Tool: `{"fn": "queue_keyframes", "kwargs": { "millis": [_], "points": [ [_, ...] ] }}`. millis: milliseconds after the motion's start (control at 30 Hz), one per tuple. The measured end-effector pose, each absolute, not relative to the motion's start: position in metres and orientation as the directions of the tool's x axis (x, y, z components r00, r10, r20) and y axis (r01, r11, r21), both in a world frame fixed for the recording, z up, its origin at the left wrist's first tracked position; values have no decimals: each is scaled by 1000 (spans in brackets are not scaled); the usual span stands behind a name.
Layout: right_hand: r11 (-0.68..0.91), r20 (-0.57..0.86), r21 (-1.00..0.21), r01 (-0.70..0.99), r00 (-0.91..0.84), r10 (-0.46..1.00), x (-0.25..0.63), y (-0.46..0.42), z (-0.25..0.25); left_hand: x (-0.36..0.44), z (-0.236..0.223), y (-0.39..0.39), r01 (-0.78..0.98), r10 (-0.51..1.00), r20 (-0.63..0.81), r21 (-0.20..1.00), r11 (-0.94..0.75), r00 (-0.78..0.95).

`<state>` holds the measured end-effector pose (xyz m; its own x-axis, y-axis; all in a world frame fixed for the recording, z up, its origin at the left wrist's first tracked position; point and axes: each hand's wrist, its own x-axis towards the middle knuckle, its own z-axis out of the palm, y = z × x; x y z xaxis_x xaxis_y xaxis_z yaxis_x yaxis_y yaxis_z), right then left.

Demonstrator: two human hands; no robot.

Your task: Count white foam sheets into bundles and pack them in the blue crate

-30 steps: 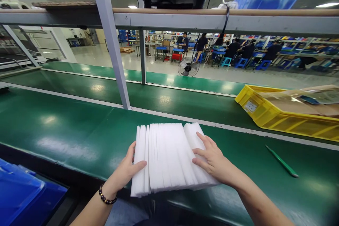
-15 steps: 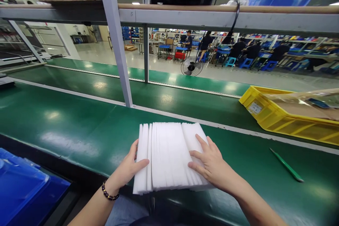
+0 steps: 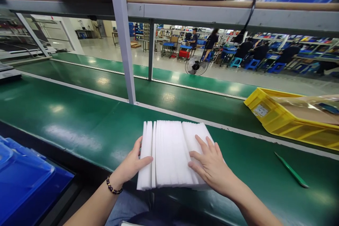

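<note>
A row of white foam sheets (image 3: 172, 155) stands at the front edge of the green work surface (image 3: 87, 113), its slices packed side by side and fanned slightly at the right. My left hand (image 3: 134, 164) grips the left end, thumb across the front and fingers behind the outer slices. A narrow gap shows between the left slices and the main block. My right hand (image 3: 209, 164) lies over the right part of the foam, fingers spread and resting on its face. Off to the right, a green tweezers-like tool (image 3: 291, 170) lies on the surface.
A yellow bin (image 3: 293, 122) with brown and clear material stands at the right. Blue bins (image 3: 23, 180) are at lower left. A metal post (image 3: 122, 39) rises behind the foam to an overhead shelf (image 3: 201, 12). Beyond are a fan (image 3: 196, 66) and several people.
The whole view has shifted, so the scene sits slightly further right. Both hands keep nearly the same places on the foam sheets.
</note>
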<state>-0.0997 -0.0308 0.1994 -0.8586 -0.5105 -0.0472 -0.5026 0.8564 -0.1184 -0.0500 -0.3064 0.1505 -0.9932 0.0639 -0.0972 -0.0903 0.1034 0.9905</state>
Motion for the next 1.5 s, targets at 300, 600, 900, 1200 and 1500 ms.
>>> {"fn": "queue_keyframes", "kwargs": {
  "millis": [300,600,900,1200,1500],
  "points": [
    [830,-54,-81,-552,-829,-556,-105,-25,195,-51,147,-308,-68,73,-72,996,58,-995],
    [807,-39,-116,-579,-809,-586,-95,-46,202,-50,145,-309,-64,78,-69,996,64,-995],
    [803,-77,-100,-588,-800,-596,-98,-45,200,-50,147,-310,-70,73,-75,995,71,-994],
    [776,-88,-155,-612,-773,-628,-90,-61,207,-50,147,-311,-51,86,-54,998,40,-995],
    [799,-87,-85,-595,-794,-601,-93,-72,203,-51,144,-314,-58,86,-64,996,67,-994]
  ]
}}
